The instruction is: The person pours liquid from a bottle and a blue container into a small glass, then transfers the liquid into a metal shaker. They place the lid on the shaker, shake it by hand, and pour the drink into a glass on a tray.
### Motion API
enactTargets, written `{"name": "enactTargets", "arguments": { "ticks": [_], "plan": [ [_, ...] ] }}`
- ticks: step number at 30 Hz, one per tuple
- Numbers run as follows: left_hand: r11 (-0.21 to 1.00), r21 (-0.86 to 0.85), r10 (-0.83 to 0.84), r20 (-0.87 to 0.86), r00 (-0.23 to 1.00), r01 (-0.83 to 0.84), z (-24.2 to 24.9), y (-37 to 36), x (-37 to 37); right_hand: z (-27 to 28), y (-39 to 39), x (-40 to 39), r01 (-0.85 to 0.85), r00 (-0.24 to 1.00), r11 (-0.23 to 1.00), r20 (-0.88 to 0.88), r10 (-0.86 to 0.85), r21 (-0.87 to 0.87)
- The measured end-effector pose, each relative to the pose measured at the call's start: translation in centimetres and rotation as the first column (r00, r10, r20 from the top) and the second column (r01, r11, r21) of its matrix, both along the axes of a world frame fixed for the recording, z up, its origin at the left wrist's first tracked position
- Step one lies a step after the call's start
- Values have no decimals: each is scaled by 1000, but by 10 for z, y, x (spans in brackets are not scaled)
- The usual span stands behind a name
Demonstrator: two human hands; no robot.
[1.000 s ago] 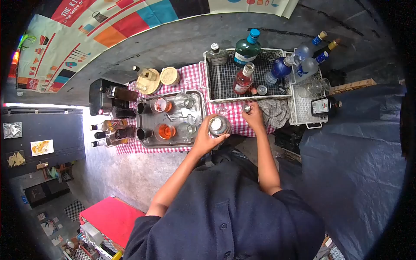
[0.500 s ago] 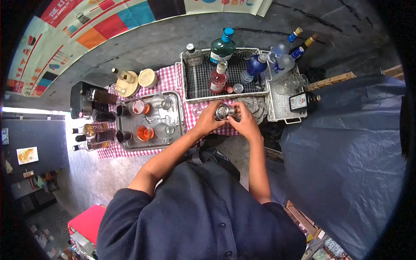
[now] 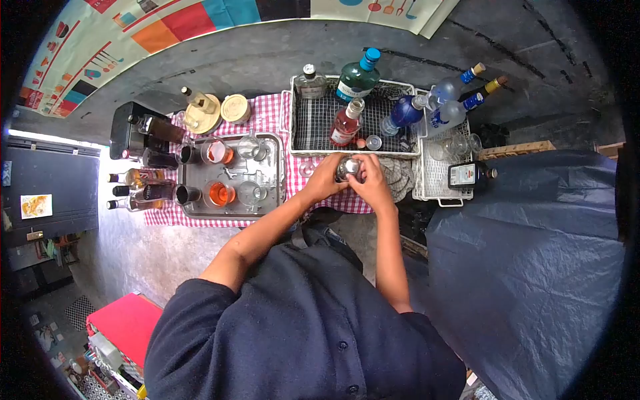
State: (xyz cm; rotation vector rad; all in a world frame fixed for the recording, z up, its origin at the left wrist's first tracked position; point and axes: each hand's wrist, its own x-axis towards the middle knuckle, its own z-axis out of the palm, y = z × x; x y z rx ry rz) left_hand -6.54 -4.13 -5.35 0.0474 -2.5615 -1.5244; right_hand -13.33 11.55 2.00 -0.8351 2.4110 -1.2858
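A metal cocktail shaker (image 3: 347,167) is between my hands, just in front of the white wire basket. My left hand (image 3: 325,180) is wrapped round its left side. On top of the shaker sits its small rounded cap, gripped by the fingers of my right hand (image 3: 371,185); the strainer holes are covered. The lower part of the shaker is hidden by my hands. Beyond them in the basket (image 3: 313,153) stand a bottle of pink-red liquid (image 3: 345,127), a small clear cup (image 3: 373,143) and a reddish cap (image 3: 361,143).
A metal tray (image 3: 230,215) at the left holds glasses, two with orange-red drink (image 3: 221,194). Bottles (image 3: 137,178) line its left side. A second white rack (image 3: 433,190) at the right holds glasses and a dark bottle (image 3: 463,175). A grey cloth (image 3: 400,177) lies beside my right hand.
My right hand has brought the cap from beside the shaker onto its perforated strainer top. My left hand keeps its hold. The camera view has shifted slightly.
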Motion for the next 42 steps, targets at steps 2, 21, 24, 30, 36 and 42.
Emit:
{"name": "enactTargets", "arguments": {
  "ticks": [2, 21, 24, 30, 36, 42],
  "plan": [
    [1000, 8, 13, -17, 1000, -13, -6, 0, 1, -10, -3, -1, -28, 998, 1000, 52, 28, 7],
    [992, -47, 123, 137, 983, -118, 2, 2, 11, -46, -10, -7, -73, 986, 995, 145, 81, -63],
    [990, -72, 134, 170, 976, -124, 9, 6, 9, -47, -9, -17, -118, 974, 983, 178, 142, -142],
    [987, -91, 147, 159, 976, -134, 7, 11, 10, -45, -11, -19, -114, 943, 990, 305, 135, -88],
    [984, -99, 154, 86, 984, -145, -9, 12, 10, -76, -13, -19, -122, 954, 989, 265, 141, -86],
    [988, -27, 151, 2, 989, -150, -1, 13, 12, -58, -13, -7, -23, 954, 999, 297, 29, -22]
  ]
}}
